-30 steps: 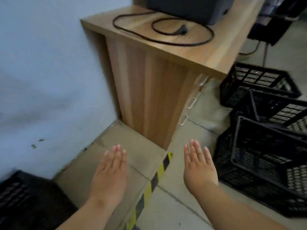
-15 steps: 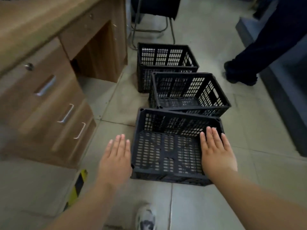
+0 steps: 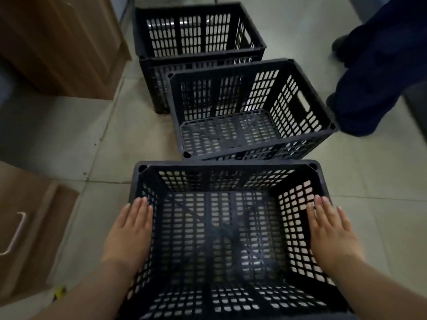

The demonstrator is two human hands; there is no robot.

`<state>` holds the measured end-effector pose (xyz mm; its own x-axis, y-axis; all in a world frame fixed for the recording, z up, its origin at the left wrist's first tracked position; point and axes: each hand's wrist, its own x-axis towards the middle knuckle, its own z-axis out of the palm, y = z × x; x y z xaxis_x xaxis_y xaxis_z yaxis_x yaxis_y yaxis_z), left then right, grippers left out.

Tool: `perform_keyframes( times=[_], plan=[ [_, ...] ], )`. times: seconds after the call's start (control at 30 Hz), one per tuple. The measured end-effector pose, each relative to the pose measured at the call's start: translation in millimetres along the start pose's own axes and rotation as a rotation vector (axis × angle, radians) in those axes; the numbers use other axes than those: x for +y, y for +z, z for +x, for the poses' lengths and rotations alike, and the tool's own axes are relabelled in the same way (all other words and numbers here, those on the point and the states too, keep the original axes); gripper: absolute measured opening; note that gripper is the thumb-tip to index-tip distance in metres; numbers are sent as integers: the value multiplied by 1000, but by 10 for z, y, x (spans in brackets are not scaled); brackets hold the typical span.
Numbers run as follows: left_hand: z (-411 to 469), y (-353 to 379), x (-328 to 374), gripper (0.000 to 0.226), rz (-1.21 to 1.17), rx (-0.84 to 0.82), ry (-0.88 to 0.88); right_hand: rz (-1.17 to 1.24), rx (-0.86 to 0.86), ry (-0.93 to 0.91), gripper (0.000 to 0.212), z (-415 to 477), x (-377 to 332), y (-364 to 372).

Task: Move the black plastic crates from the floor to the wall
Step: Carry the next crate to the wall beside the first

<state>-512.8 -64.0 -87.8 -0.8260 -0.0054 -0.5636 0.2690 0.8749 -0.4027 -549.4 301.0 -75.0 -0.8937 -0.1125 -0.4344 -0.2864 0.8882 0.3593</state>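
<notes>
Three black slatted plastic crates stand in a row on the tiled floor. The nearest crate (image 3: 228, 239) lies right below me, empty. My left hand (image 3: 129, 232) is flat over its left rim and my right hand (image 3: 330, 232) is flat over its right rim, fingers straight and pointing away; neither has closed on the crate. Behind it the middle crate (image 3: 249, 112) sits tilted, with a handle slot in its right wall. The far crate (image 3: 196, 35) stands behind that one.
A wooden desk with a drawer unit (image 3: 30, 227) and its side panel (image 3: 62, 42) stands at the left. Another person's dark trouser legs and shoes (image 3: 379, 72) are at the upper right, close to the middle crate. Bare floor tiles (image 3: 76, 139) lie between desk and crates.
My view has swung from the wall and desk corner round to the crates and dropped closer. Both hands have moved outward and now sit over the nearest crate's two side rims.
</notes>
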Motion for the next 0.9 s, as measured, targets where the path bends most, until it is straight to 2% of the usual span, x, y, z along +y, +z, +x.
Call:
perform_keyframes(
  times=[0.07,0.13,0.2,0.3,0.33,0.4,0.47,0.6,0.83,0.9],
  plan=[
    [202,133,27,62,48,-23,1,-107,-30,-15,68,193,54,249],
    [347,256,25,65,93,-50,-3,-65,-111,32,73,373,115,393],
    [439,332,29,66,144,-69,15,-106,-160,-9,67,454,133,486],
    [512,361,60,67,190,-88,45,-178,-290,55,57,489,140,631],
    [527,358,72,66,195,-90,55,-157,-345,87,58,507,142,603],
    [544,352,86,65,208,-105,70,-223,-442,3,67,544,176,624],
    [546,337,92,63,212,-119,77,-269,-519,0,71,559,149,588],
    [493,349,30,64,218,-112,82,-359,-481,28,51,510,105,514],
    [-246,470,-214,56,135,-160,19,-432,-396,-15,51,251,-97,55],
    [-600,560,-303,56,97,-188,-29,-454,-353,-96,52,147,-222,-95]
  ],
)
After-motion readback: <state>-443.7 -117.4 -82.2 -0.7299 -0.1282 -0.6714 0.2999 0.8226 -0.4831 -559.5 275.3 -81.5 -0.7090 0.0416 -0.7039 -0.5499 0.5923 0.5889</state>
